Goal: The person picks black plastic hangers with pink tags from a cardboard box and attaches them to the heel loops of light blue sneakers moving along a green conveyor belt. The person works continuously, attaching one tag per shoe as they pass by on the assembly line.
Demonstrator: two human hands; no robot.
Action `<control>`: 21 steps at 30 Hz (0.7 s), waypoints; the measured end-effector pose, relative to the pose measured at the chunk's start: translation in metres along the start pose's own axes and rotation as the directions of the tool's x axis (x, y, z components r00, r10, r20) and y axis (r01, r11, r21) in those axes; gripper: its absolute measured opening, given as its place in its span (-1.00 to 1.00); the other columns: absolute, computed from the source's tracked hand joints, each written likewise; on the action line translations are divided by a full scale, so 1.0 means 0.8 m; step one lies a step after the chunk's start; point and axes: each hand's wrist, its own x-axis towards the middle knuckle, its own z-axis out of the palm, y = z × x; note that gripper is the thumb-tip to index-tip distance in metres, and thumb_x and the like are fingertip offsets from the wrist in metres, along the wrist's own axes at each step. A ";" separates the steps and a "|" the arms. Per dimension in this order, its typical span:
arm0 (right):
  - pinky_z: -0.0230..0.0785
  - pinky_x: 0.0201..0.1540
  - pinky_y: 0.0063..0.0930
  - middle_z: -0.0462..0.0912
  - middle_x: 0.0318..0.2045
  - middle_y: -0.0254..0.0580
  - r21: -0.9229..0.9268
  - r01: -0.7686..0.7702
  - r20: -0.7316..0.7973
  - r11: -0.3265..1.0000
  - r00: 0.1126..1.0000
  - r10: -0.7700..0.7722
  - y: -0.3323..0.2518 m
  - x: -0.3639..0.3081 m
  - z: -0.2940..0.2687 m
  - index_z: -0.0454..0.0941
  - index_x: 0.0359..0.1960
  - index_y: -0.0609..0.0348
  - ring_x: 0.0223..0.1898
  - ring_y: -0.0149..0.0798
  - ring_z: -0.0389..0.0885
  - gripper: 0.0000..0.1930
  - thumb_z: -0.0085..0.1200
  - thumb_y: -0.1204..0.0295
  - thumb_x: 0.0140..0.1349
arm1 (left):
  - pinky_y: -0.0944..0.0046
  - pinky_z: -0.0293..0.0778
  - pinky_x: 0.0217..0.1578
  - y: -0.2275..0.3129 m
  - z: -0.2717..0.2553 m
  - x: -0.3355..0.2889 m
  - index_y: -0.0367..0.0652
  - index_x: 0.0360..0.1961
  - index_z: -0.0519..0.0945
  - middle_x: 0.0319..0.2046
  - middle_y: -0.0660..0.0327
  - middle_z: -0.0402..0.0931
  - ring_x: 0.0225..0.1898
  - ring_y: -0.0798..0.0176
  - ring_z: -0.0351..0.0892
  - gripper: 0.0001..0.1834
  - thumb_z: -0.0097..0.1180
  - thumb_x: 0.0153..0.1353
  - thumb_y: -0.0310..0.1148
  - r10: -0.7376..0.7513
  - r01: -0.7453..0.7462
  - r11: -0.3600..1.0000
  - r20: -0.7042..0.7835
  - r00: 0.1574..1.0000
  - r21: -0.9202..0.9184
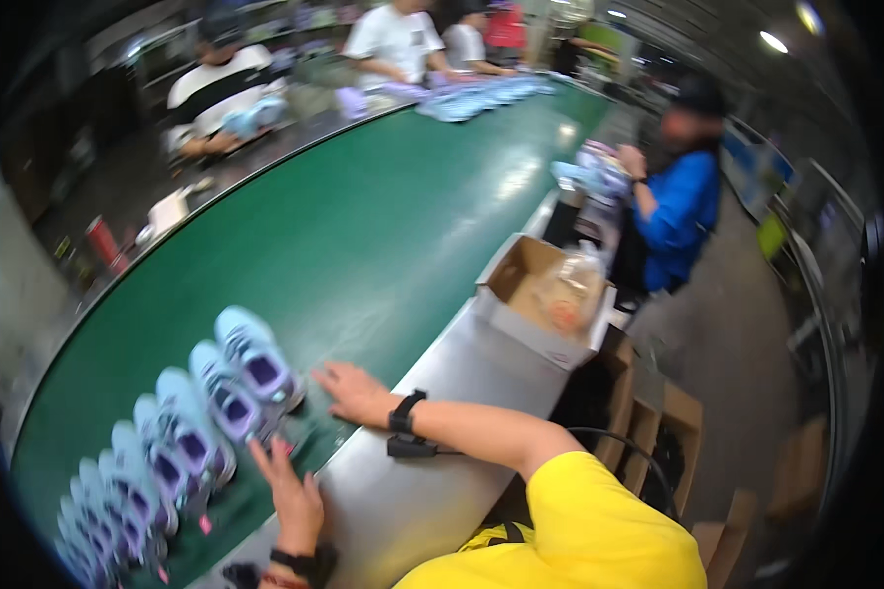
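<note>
A row of light-blue sneakers with purple linings stands on a green conveyor belt (pixel 383 265), running from the middle toward the lower left. The endmost sneaker (pixel 252 351) is nearest my right hand (pixel 359 395), which reaches over the belt's edge with its fingers stretched out and nothing in them. My left hand (pixel 293 499) is lower, its fingers apart at the heel of the neighbouring sneaker (pixel 224 398); whether a fingertip touches it I cannot tell. Small pink tags (pixel 205 524) show by some heels.
A steel ledge (pixel 442 402) borders the belt on my side. On it stands an open cardboard box (pixel 530 324) holding a clear plastic bag. Cartons (pixel 648 432) sit below to the right. A person in blue (pixel 680 211) works farther along; others work across the belt, near more light-blue pieces (pixel 481 98).
</note>
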 end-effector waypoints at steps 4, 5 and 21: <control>0.15 0.21 -0.14 0.33 0.16 0.06 -0.068 0.006 -0.025 0.998 1.000 -0.008 0.020 -0.030 0.014 0.40 0.08 0.19 0.22 0.04 0.24 -0.46 0.14 0.21 0.08 | -0.16 -0.18 0.33 0.002 0.042 -0.041 -0.16 0.36 0.05 0.37 -0.20 -0.18 0.37 -0.31 -0.15 -0.14 0.12 0.01 -0.43 -0.023 0.023 0.999 -0.006 1.000 -0.027; 0.13 0.22 -0.12 0.33 0.15 0.04 -0.039 0.015 -0.052 0.999 0.998 -0.017 0.018 -0.028 0.023 0.41 0.04 0.19 0.23 0.03 0.22 -0.50 0.13 0.22 0.09 | -0.21 -0.18 0.31 -0.016 0.047 -0.052 -0.07 0.38 0.03 0.36 -0.18 -0.11 0.36 -0.28 -0.11 -0.10 0.18 0.01 -0.31 -0.044 0.040 0.998 0.067 0.997 0.051; 0.14 0.18 -0.17 0.40 -0.01 -0.03 -0.032 -0.173 -0.218 0.984 0.962 0.162 0.019 -0.025 0.024 0.47 -0.15 0.20 0.11 -0.02 0.30 -0.67 0.09 0.37 0.03 | -0.24 -0.09 0.27 0.012 0.043 -0.052 -0.12 0.15 0.44 0.18 -0.20 0.25 0.27 -0.28 0.08 -0.48 0.05 0.16 -0.17 0.077 -0.164 0.901 0.225 0.971 0.401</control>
